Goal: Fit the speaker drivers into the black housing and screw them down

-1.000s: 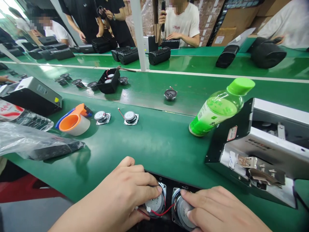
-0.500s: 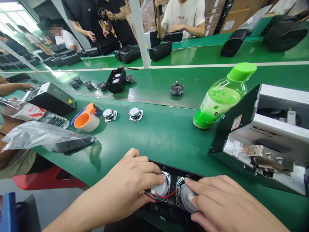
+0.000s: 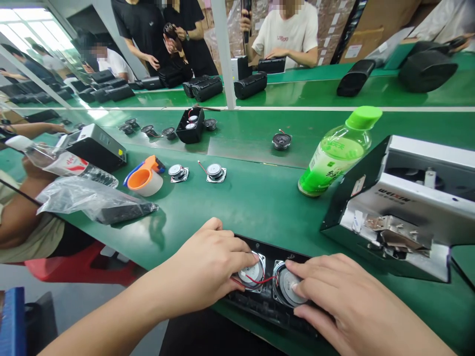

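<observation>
Now both hands are down on a black housing [image 3: 269, 301] at the near edge of the green tabletop [image 3: 252, 202]. Left hand [image 3: 208, 269] is curled over the left speaker [image 3: 253, 273], fingertips pressing its rim; right hand [image 3: 345, 301] lies half spread over the right speaker [image 3: 291, 291], forefinger on its metal back. A red wire [image 3: 260, 281] runs between the two speakers, which sit side by side in the housing. To the right, just beside the hands, stands a grey metal machine [image 3: 401, 212], and a green bottle [image 3: 336, 153] stands beside it. Farther back on the tabletop lie two loose speakers [image 3: 215, 172], an orange tape dispenser [image 3: 145, 179] and a clear plastic bag [image 3: 85, 200]. Across the belt, other people stand at black casings [image 3: 250, 85].
</observation>
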`<state>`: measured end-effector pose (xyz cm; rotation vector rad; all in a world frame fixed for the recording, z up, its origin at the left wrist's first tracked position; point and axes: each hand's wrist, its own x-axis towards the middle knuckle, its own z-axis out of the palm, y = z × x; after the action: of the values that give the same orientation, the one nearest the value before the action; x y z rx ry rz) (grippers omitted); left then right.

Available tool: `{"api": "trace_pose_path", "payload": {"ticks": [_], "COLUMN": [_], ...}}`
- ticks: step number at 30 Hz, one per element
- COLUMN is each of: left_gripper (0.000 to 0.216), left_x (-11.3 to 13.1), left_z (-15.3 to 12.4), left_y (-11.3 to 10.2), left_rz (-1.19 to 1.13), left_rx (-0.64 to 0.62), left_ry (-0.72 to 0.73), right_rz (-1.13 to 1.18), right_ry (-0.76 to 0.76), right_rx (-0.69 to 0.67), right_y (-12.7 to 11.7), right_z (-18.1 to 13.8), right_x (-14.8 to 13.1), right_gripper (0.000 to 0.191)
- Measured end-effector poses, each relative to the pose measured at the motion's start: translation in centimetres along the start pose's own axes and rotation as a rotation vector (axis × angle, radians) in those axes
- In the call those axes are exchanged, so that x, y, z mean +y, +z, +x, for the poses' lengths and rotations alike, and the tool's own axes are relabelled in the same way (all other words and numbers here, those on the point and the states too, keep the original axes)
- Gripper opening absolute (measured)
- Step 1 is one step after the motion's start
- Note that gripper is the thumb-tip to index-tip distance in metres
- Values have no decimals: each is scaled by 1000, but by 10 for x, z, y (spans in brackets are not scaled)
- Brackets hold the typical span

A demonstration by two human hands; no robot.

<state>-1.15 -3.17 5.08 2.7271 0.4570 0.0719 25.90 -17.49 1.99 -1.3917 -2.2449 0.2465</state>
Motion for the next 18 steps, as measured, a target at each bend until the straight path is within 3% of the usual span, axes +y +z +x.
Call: {"api": "trace_pose_path", "payload": {"ticks": [5,13,18], "left_gripper": [41,52,60], "left_x": [-2,-4,1], "left_z": [3,-1,-1], "left_y": [-2,3,-2], "left_rz": [13,-34,-69], "left_rx": [-27,35,3], "left_ry": [13,16,-68], "right_rz": [49,-5,33], "right_ry": [41,10,40], "right_rx": [-24,-22,-80], "right_y": [1,1,1], "right_z": [-1,-3,-2], "right_x": [0,2,4], "right_gripper": [23,21,24]}}
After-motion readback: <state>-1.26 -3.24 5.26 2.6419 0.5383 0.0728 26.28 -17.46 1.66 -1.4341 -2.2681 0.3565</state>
